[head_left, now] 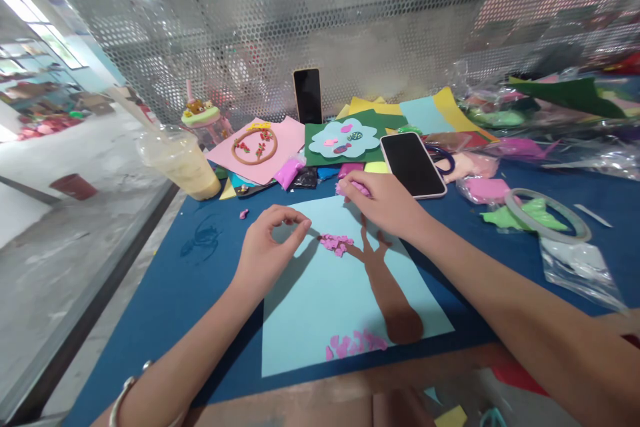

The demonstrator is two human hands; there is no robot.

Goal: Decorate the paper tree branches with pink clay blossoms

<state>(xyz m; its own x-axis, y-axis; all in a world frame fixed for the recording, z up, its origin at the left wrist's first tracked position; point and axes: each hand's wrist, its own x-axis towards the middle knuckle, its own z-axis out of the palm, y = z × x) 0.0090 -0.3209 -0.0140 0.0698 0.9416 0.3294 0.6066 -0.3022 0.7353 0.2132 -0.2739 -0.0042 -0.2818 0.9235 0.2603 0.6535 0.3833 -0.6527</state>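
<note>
A light blue sheet of paper (320,293) lies on a dark blue mat (190,287). A brown clay tree (387,287) is stuck on it, with pink clay petals (336,243) at a left branch and more pink bits (355,343) near the trunk's foot. My left hand (267,247) hovers over the sheet's upper left, thumb and forefinger pinched together; what they hold is too small to make out. My right hand (385,203) rests at the sheet's top edge, fingers closed on a lump of pink clay (353,187).
A phone (413,163) lies just behind my right hand; another phone (307,95) stands against the mesh wall. A plastic cup with a yellow drink (183,163), felt and paper crafts (345,137), a tape roll (547,213) and plastic bags (580,267) surround the sheet.
</note>
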